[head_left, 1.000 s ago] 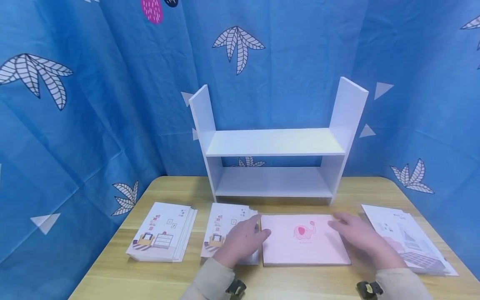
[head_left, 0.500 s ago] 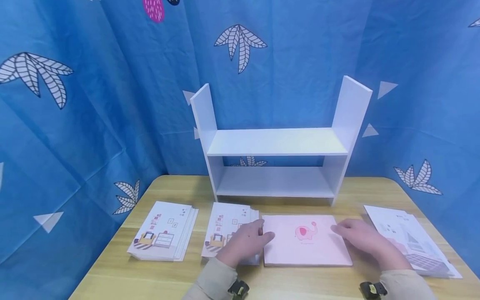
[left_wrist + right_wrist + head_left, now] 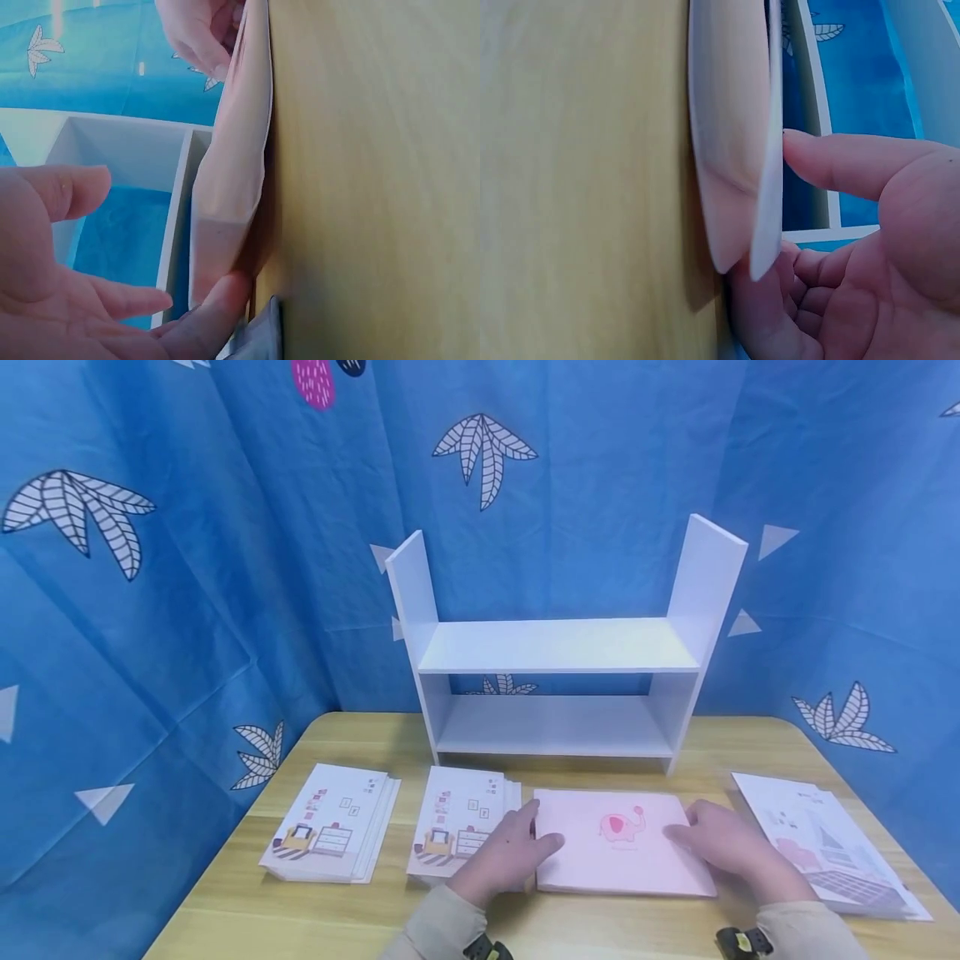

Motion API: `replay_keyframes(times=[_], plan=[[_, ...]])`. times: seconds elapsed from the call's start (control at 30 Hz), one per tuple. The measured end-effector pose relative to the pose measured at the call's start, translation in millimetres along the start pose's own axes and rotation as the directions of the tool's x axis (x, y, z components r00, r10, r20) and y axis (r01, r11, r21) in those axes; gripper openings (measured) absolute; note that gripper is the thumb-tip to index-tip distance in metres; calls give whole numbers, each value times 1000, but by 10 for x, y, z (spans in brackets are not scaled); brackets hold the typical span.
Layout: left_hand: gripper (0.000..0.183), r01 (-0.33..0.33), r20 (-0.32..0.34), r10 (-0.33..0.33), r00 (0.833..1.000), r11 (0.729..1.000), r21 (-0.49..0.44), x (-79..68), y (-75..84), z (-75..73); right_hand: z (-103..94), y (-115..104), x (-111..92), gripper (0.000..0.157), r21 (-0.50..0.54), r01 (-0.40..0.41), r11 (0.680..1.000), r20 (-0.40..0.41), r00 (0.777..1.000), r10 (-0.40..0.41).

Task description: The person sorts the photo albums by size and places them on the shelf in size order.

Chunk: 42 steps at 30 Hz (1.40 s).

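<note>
Flat on the wood-grained surface (image 3: 300,922), just in front of a white shelf unit (image 3: 558,645), lies a pink booklet (image 3: 618,868) with an elephant printed on its cover, set between a person's two hands. At its left edge the left hand (image 3: 508,850) keeps a loose, widely parted grip: the thumb stands clear above the cover, while a fingertip touches the booklet's end, with nothing clasped. On the opposite edge the right hand (image 3: 726,839) has a nearly closed grip, pinching the booklet with the thumb against the cover and a finger bent beneath the corner; the right wrist view shows the layers gaping there, and whether it holds all of them or only the top ones I cannot tell. Left of the booklet sits a middle stack (image 3: 453,817) of white printed booklets, partly covered by the left hand, and farther left a similar outer stack (image 3: 330,822). Past the right hand, more white booklets (image 3: 828,852) lie overlapping at a slant. Behind everything hangs a blue curtain (image 3: 300,527) patterned with leaves and triangles.
</note>
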<state>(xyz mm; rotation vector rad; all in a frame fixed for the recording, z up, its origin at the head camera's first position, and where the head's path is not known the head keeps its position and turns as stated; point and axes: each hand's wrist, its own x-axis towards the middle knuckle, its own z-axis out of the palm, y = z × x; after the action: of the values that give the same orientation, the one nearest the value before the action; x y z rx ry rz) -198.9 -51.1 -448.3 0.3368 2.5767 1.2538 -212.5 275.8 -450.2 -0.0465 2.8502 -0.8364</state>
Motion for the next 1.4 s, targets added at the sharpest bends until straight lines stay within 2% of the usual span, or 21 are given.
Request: replay_keyframes(times=[0.23,0.47,0.67,0.8,1.1,1.3,1.4], plan=[[81,22,-13,-25,1000,980,-197,43,-52,128,18,42,4,37,34,-29,999,9,1000,28],[82,17,-37,-24,999,983,-184,40,-54,217,16,57,8,38,66,-49,997,14,999,48],[83,27,-19,-32,999,969,-247,63,-65,225,-30,54,12,41,65,-26,998,17,1000,25],[84,22,-10,-26,1000,957,-288,54,-63,202,-65,65,9,43,103,-8,995,34,999,4],[88,29,32,-17,999,917,-397,13,-40,139,-55,86,2,67,214,65,975,79,993,-84],[90,86,35,-79,996,920,-383,4,-36,87,-65,67,-16,74,284,51,957,111,990,-86],[91,78,26,-74,997,922,-380,12,-35,53,-83,57,-28,76,328,44,944,116,990,-86]])
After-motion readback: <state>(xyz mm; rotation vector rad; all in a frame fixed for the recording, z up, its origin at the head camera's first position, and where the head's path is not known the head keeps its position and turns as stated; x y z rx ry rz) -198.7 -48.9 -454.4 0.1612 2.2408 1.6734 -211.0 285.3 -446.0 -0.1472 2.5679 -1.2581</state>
